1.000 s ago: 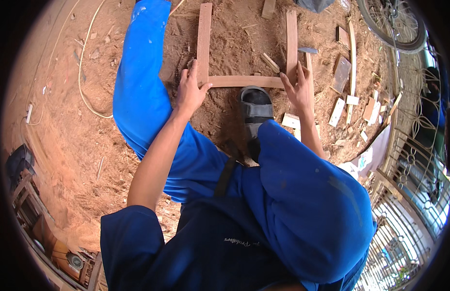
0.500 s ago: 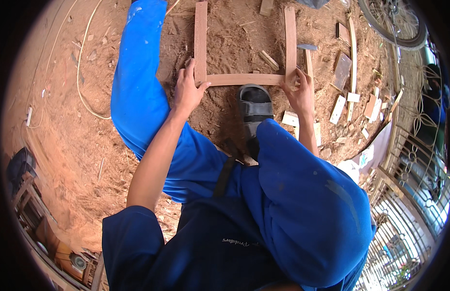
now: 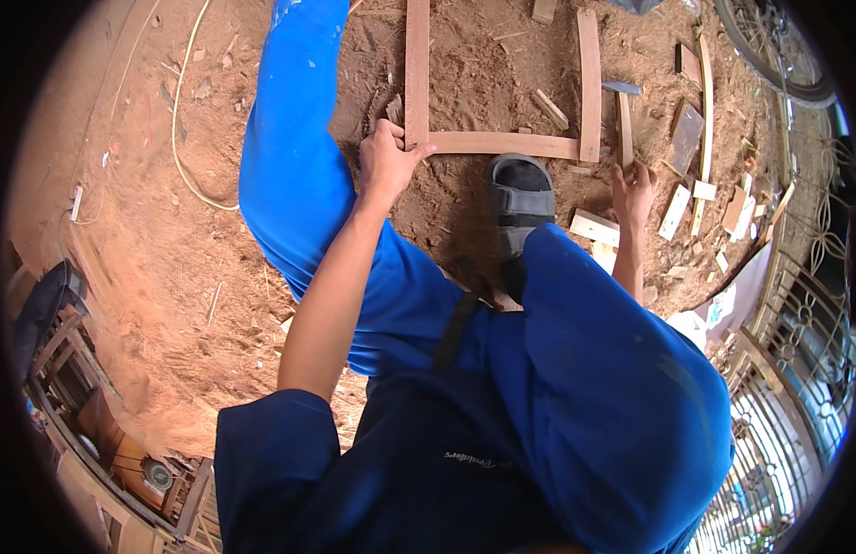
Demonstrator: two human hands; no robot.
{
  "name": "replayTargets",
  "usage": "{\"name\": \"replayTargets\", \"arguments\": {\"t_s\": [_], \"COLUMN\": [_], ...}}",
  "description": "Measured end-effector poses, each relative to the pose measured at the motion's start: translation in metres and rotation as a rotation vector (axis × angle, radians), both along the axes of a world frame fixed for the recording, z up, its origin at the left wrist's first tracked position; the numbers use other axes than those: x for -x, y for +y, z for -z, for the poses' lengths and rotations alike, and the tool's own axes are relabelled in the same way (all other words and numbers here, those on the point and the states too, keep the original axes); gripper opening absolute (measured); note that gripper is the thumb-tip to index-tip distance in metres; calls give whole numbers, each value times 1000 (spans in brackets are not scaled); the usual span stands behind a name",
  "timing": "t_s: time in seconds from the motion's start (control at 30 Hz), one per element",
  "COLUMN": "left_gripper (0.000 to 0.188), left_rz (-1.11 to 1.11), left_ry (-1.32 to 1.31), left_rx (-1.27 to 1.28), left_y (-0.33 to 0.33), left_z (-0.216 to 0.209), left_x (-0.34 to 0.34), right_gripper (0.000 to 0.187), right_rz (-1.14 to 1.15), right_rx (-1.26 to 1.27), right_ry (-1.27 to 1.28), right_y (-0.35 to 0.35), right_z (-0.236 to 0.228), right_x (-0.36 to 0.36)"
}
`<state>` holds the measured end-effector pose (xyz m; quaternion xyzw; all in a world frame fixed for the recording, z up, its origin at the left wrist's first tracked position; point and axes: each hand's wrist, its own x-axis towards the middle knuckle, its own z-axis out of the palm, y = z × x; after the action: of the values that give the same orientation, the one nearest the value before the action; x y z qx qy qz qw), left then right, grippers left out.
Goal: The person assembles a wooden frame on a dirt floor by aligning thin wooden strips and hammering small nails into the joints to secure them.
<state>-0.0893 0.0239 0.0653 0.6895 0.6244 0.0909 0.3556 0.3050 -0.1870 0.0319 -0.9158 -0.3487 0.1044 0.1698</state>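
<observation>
A wooden frame (image 3: pixel 502 142) of reddish-brown slats lies on the ground, with a crosspiece joining two long side pieces. My left hand (image 3: pixel 387 164) pinches its near left corner, thumb over the joint and fingers around the outer side. To the right of the frame lies a hammer (image 3: pixel 626 129), its grey head pointing away from me and its light wooden handle toward me. The fingers of my right hand (image 3: pixel 635 194) are curled around the near end of that handle. My sandaled foot (image 3: pixel 522 198) is just behind the crosspiece, close to it.
Wood offcuts (image 3: pixel 674 211) and a long thin strip (image 3: pixel 706 120) are scattered at the right. A bicycle wheel (image 3: pixel 802 88) stands at the far right, above a metal grille (image 3: pixel 770 434). At the left a pale cable (image 3: pixel 176 129) curves over the sawdust-strewn ground.
My right hand has let go of the frame's right corner and moved right to the hammer's handle. My left hand stays at the left corner. The view has shifted slightly.
</observation>
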Motion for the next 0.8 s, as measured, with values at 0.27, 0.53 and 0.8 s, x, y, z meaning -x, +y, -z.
{"name": "replayTargets", "arguments": {"t_s": [0.27, 0.53, 0.8], "left_gripper": [61, 49, 52], "left_rz": [-98, -133, -52], "left_ry": [117, 53, 10], "left_rx": [56, 18, -203], "left_y": [-6, -15, -24], "left_z": [1, -11, -7], "left_x": [-2, -9, -3], "right_gripper": [46, 48, 45], "right_rz": [145, 81, 63], "right_rx": [55, -10, -13], "right_ry": [135, 194, 184], "right_y": [12, 11, 3], "right_z": [-16, -29, -19], "right_x": [17, 16, 20]}}
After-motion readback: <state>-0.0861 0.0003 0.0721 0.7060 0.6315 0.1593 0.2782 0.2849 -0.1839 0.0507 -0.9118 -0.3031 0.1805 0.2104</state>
